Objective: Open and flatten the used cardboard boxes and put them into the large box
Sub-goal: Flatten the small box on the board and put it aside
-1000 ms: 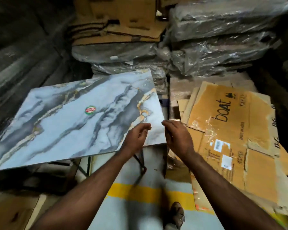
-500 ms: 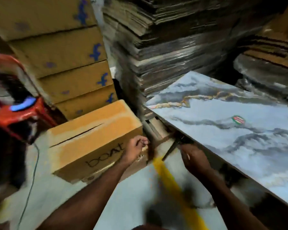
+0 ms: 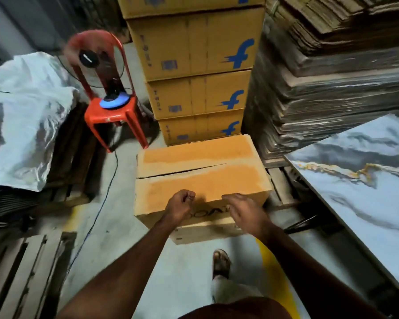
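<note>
Box [image 3: 200, 180] sits on the floor, flaps closed (seam slightly gaping), on a second carton. Left hand [image 3: 180, 207] is loosely fisted, right hand [image 3: 244, 209] half spread, both empty at its near edge. Opening comes next: fingers into that seam.

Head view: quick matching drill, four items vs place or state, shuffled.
Items:
1. red stool
2. brown box
3. marble-pattern board
4. left hand

Descriptions:
A. far right, tilted
B. fist at the box's near edge
C. top flaps shut, slit between them
D. carries a blue disc

Pairs: 1-D, 2-C, 3-A, 4-B
</note>
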`<state>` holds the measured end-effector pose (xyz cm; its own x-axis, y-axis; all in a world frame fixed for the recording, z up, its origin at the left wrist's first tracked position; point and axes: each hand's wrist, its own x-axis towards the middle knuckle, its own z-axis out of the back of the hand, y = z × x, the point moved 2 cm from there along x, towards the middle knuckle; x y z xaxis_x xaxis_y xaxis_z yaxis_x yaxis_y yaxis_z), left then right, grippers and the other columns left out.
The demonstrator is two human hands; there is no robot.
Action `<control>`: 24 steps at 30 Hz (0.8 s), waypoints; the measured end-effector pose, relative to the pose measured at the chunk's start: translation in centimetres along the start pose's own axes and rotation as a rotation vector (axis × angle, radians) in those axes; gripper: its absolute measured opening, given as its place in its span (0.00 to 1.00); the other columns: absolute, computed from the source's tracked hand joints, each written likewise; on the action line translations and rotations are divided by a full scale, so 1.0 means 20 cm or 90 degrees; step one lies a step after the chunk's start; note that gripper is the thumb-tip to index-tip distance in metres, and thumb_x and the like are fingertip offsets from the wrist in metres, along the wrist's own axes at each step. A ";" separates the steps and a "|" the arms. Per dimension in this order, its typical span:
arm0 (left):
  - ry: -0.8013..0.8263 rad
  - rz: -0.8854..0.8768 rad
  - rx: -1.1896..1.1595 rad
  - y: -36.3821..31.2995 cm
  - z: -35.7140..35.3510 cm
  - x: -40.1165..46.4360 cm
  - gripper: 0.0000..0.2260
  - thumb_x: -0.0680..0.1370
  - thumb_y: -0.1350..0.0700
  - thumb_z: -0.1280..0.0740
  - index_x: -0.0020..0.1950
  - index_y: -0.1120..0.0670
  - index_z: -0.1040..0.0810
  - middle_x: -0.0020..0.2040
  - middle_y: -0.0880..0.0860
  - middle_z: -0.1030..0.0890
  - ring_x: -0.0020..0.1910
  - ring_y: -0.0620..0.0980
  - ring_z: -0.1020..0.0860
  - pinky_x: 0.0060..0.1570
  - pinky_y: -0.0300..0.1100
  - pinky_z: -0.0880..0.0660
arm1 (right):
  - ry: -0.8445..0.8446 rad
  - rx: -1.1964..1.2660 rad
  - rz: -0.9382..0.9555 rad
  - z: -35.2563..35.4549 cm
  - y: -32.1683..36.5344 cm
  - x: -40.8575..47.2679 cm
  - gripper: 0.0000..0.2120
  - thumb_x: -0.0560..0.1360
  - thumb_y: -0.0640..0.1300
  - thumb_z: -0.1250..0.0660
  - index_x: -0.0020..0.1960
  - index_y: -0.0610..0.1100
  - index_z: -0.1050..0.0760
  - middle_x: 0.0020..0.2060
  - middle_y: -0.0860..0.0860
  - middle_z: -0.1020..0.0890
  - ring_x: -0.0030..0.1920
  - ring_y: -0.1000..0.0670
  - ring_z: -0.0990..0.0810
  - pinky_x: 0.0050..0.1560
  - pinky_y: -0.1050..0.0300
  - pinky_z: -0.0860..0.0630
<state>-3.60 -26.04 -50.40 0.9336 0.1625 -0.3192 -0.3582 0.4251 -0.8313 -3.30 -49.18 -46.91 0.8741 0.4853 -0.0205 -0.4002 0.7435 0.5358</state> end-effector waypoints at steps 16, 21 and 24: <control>-0.055 0.340 0.276 0.31 0.58 0.59 0.27 0.75 0.49 0.30 0.71 0.55 0.32 0.66 0.61 0.29 0.65 0.64 0.27 0.64 0.52 0.28 | 0.326 -0.084 -0.001 -0.54 0.20 0.83 0.42 0.78 0.45 0.32 0.81 0.55 0.56 0.80 0.43 0.53 0.79 0.40 0.50 0.75 0.49 0.41; -0.047 0.330 0.248 0.37 0.77 0.80 0.31 0.78 0.55 0.32 0.78 0.55 0.41 0.71 0.61 0.29 0.67 0.62 0.28 0.64 0.50 0.29 | 0.309 -0.175 -0.037 -0.64 0.31 0.87 0.40 0.76 0.45 0.31 0.79 0.55 0.51 0.78 0.42 0.49 0.74 0.37 0.44 0.71 0.45 0.37; 0.019 0.240 0.218 0.39 0.90 0.96 0.32 0.79 0.58 0.34 0.80 0.52 0.44 0.69 0.58 0.27 0.65 0.60 0.25 0.63 0.48 0.28 | 0.246 -0.222 -0.109 -0.74 0.40 0.85 0.38 0.73 0.45 0.30 0.76 0.56 0.46 0.76 0.42 0.45 0.70 0.37 0.39 0.63 0.43 0.30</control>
<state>11.52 -3.59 -54.74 0.7374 0.3366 -0.5856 -0.6446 0.6099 -0.4610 4.23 -28.17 -55.53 0.7963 0.4292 -0.4263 -0.3865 0.9031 0.1873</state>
